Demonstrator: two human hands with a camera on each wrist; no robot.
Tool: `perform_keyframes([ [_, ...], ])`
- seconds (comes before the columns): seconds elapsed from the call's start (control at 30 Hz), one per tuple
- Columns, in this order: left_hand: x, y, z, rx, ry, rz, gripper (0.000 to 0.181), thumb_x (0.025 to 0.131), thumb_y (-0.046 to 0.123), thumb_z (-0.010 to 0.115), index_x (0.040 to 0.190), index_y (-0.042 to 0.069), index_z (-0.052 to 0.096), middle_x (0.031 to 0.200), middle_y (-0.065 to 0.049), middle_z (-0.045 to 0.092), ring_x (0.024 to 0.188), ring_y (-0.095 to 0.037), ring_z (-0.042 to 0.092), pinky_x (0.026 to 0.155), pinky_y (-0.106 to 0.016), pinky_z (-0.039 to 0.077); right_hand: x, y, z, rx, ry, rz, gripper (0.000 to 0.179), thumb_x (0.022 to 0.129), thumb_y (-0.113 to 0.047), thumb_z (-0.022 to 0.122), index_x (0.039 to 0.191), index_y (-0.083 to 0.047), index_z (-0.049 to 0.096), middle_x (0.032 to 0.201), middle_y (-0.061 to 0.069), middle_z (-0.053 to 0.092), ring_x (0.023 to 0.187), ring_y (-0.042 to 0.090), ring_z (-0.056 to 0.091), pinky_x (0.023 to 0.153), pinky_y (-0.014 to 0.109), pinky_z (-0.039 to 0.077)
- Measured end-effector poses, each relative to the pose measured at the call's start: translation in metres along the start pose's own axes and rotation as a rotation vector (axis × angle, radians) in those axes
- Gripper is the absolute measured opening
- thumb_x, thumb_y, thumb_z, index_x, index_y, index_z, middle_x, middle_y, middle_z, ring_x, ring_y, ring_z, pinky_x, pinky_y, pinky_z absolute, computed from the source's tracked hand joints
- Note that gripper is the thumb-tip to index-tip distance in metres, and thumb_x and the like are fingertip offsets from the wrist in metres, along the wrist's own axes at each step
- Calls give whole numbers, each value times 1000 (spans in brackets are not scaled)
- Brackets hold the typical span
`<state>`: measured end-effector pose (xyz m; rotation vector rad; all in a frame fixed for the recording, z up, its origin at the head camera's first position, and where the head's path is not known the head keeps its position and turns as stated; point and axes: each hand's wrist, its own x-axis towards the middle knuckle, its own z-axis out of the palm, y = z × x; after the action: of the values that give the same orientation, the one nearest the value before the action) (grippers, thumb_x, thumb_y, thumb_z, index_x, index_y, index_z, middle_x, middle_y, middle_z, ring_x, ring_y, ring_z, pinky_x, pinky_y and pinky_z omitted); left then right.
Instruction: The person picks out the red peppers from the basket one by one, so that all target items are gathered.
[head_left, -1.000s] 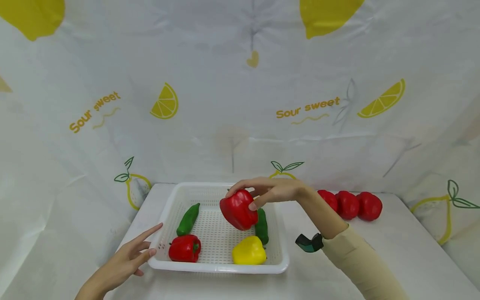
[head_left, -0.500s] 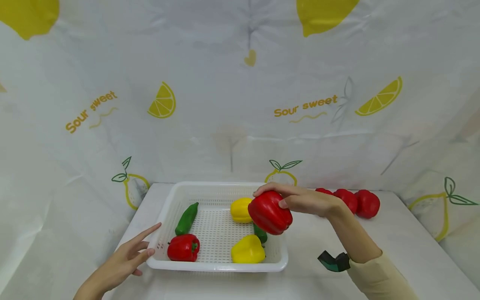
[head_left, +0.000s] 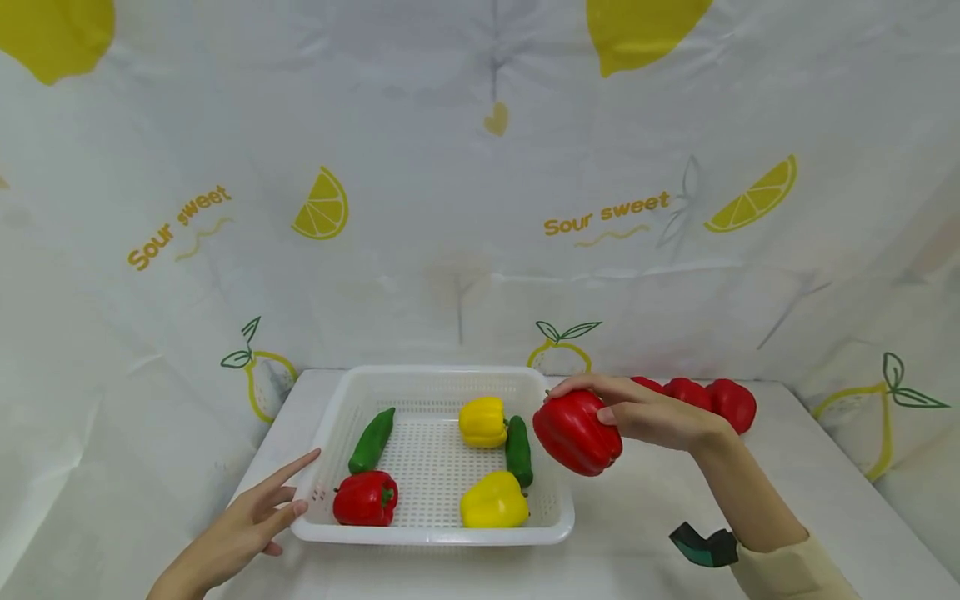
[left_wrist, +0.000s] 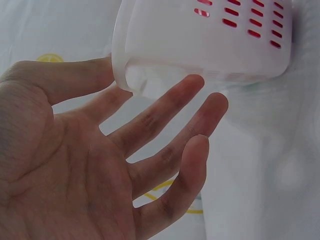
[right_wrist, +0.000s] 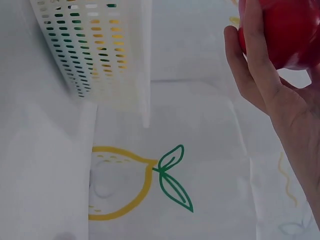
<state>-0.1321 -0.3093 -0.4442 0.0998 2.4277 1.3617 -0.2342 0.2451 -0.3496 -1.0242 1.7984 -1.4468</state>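
Observation:
My right hand (head_left: 645, 410) grips a red bell pepper (head_left: 576, 432) and holds it up by the right rim of a white plastic basket (head_left: 435, 536). The same pepper (right_wrist: 292, 35) shows at the upper right of the right wrist view. At the basket's left front corner, my left hand (head_left: 243, 521) has its fingers spread; in the left wrist view its thumb and index finger touch the rim. Inside the basket lie a red bell pepper (head_left: 365, 498), two yellow bell peppers (head_left: 493, 500) and two long green peppers (head_left: 371, 442).
Several red round items, which look like bell peppers (head_left: 731, 406), stand in a row at the back right of the white table (head_left: 675, 500), partly behind my right hand. A white sheet with lemon prints (head_left: 420, 283) hangs behind the table.
My right hand has carried the red bell pepper rightward from above the basket to beside its right rim, uncovering a yellow bell pepper and a green pepper. The left hand stays in place.

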Motion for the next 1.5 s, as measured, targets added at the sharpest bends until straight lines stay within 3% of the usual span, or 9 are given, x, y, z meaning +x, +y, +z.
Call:
perform_keyframes([
  [0.1, 0, -1, 0, -3, -7, 2, 74, 110, 34, 59, 174, 20, 24, 156, -37, 52, 122, -31, 65, 73, -42, 64, -9, 6, -2, -3, 35, -2, 57, 101, -10, 56, 157, -20, 46, 151, 2, 58, 132, 25, 61, 97, 46, 65],
  [0.33, 1, -1, 0, -10, -8, 1, 74, 110, 35, 59, 174, 21, 24, 155, -36, 53, 119, -28, 65, 73, -42, 64, -24, 12, -1, -103, 113, -20, 92, 87, -8, 80, 164, -14, 31, 156, 1, 52, 136, 23, 58, 94, 50, 66],
  [0.5, 0, -1, 0, -11, -13, 12, 73, 111, 34, 58, 174, 21, 24, 153, -33, 56, 115, -20, 65, 73, -41, 63, -35, 17, -1, -134, 196, 20, 93, 88, -6, 81, 165, -14, 29, 155, -2, 51, 134, 20, 60, 93, 47, 67],
  [0.73, 1, 0, 0, 4, 2, -8, 74, 110, 36, 59, 174, 21, 25, 154, -36, 54, 119, -30, 65, 73, -42, 64, -53, 29, -6, -203, 280, 34, 98, 89, -7, 81, 168, -7, 22, 153, -9, 50, 134, 9, 58, 89, 46, 68],
  [1.03, 2, 0, 1, 4, 18, -28, 75, 109, 38, 61, 173, 22, 26, 156, -36, 52, 119, -29, 66, 73, -42, 64, -72, 45, -3, -326, 377, 142, 94, 81, -15, 90, 159, -15, 38, 144, -9, 53, 128, 8, 59, 86, 40, 68],
  [1.3, 2, -1, 1, -10, 9, -37, 76, 108, 39, 61, 174, 23, 26, 162, -37, 46, 122, -29, 65, 75, -42, 64, -91, 59, -5, -357, 402, 251, 96, 77, -21, 94, 158, -17, 42, 150, 21, 48, 127, 0, 53, 85, 36, 66],
  [1.5, 3, -1, 0, -2, 11, -34, 75, 108, 38, 61, 174, 22, 26, 156, -37, 52, 118, -28, 65, 74, -42, 64, -107, 77, -12, -346, 380, 278, 94, 83, -17, 90, 161, -16, 38, 153, 27, 45, 126, -6, 51, 89, 32, 64],
])
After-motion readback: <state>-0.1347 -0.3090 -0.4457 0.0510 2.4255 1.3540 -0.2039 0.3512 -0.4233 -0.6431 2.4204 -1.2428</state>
